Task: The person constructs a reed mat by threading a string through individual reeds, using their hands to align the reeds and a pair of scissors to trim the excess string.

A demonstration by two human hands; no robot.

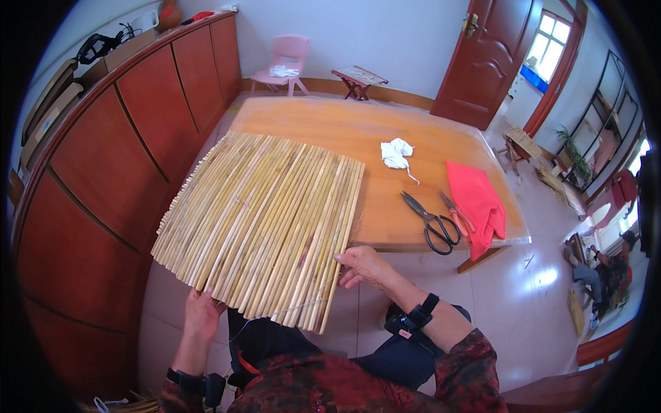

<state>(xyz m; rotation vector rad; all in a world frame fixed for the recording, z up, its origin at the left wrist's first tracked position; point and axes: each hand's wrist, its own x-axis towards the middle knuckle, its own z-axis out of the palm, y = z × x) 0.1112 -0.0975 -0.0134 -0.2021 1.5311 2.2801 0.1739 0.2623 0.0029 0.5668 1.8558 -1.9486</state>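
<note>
The glossy table [385,224] leaves bare room beyond and right of the mat [258,217]. Its pale round sticks [296,248], uneven-ended, overhang the table's near-left corner. A limp red cloth [476,196] lies near the right edge. My right hand [368,267] pinches the mat's right side; my left hand [202,314] grips its near edge. Loop-handled scissors [430,218] and a crumpled white cloth [396,153] lie between mat and red cloth.

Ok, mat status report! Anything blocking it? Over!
Left hand gripping reed mat at near edge; right hand at right edge. Mat partly over table. Scissors rightward, apart; nothing visibly blocking.
</note>
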